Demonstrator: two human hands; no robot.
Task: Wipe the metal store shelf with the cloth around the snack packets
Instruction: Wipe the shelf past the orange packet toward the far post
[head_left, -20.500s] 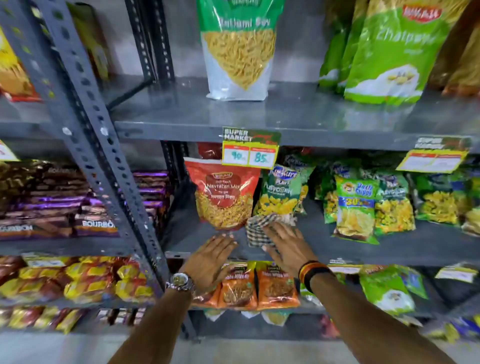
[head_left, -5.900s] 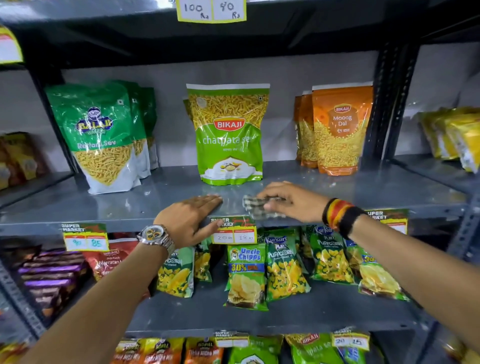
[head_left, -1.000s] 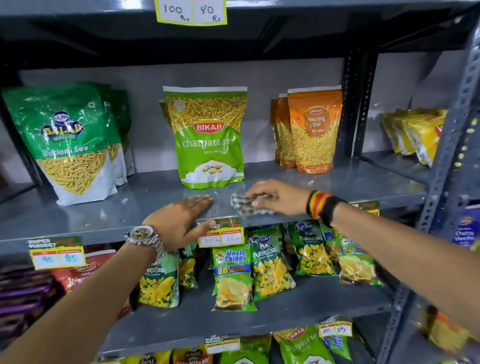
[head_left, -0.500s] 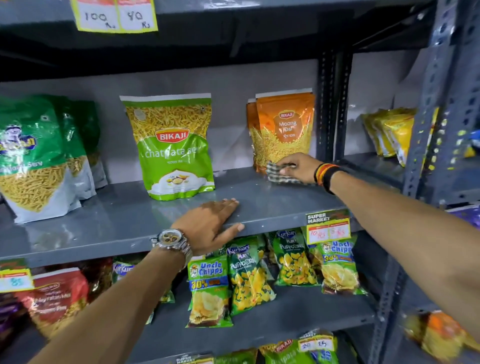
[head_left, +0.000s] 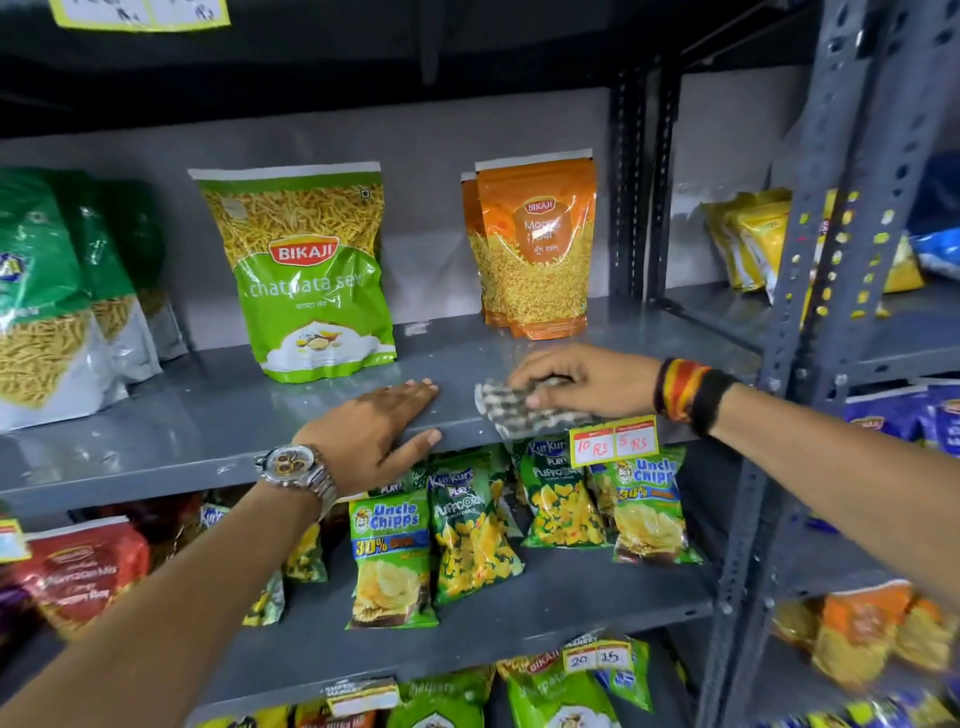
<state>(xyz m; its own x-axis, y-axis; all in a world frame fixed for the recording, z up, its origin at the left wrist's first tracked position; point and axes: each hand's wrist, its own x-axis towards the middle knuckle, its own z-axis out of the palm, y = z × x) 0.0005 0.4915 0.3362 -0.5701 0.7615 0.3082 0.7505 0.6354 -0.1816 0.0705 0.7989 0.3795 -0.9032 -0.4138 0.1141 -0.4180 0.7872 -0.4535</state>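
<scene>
The grey metal shelf (head_left: 197, 421) runs across the middle of the view. My right hand (head_left: 582, 379) presses a checked cloth (head_left: 511, 410) flat on the shelf's front edge, just in front of the orange Moong Dal packets (head_left: 535, 260). My left hand (head_left: 379, 431) lies palm down on the shelf's front lip, thumb hooked under the edge, holding nothing. A green Bikaji sev packet (head_left: 306, 275) stands upright behind my left hand. Green and white sev packets (head_left: 57, 301) stand at the far left.
A yellow price tag (head_left: 613, 441) hangs on the shelf edge right of the cloth. Small chip and puffcorn packets (head_left: 467, 535) fill the shelf below. A perforated grey upright (head_left: 810, 322) rises at the right, with yellow packets (head_left: 748, 244) on the neighbouring shelf behind it.
My right hand has drawn the cloth from beside the orange packets forward to the shelf's front edge. My left hand has stayed flat on the shelf lip.
</scene>
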